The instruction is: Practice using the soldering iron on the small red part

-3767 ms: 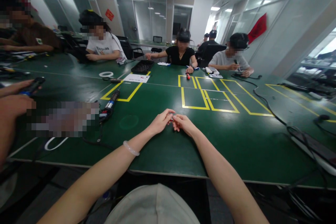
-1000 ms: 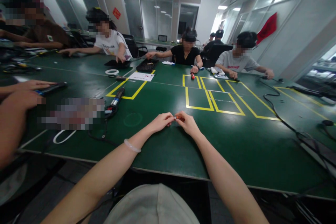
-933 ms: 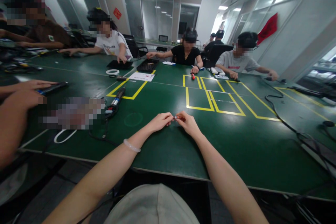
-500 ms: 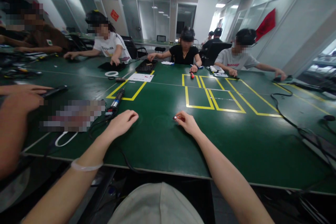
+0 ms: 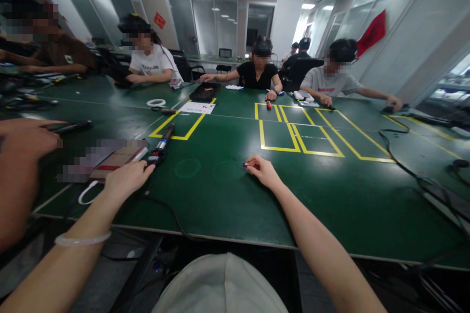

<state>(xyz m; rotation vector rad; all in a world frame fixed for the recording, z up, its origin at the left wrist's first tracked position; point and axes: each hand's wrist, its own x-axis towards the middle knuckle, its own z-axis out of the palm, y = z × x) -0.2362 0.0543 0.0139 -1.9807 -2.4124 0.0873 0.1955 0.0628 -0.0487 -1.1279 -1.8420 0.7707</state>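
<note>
My right hand (image 5: 261,170) is closed in a pinch on a small red-and-black part (image 5: 245,164) with a light face, just above the green table (image 5: 227,210). Only the part's left end shows; the fingertips cover the rest. To the left, my left hand (image 5: 128,176) reaches toward a black-and-silver electric screwdriver (image 5: 162,143) with a blue band. The fingers are stretched out by its corded lower end, and whether they touch it I cannot tell. Beneath and behind that hand lies a flat reddish-brown box or phone (image 5: 115,160), partly blurred out.
Yellow tape outlines (image 5: 279,148) mark the table ahead. A black tray (image 5: 204,91), a white paper (image 5: 197,107) and a white tape roll (image 5: 156,102) lie beyond. A co-worker's hand (image 5: 31,139) is close on my left. Black cables (image 5: 400,171) run along the right.
My left hand has left the small part and moved left to the screwdriver's lower end. My right hand stays in place, still pinching the part. A co-worker opposite has lifted a dark tablet-like panel.
</note>
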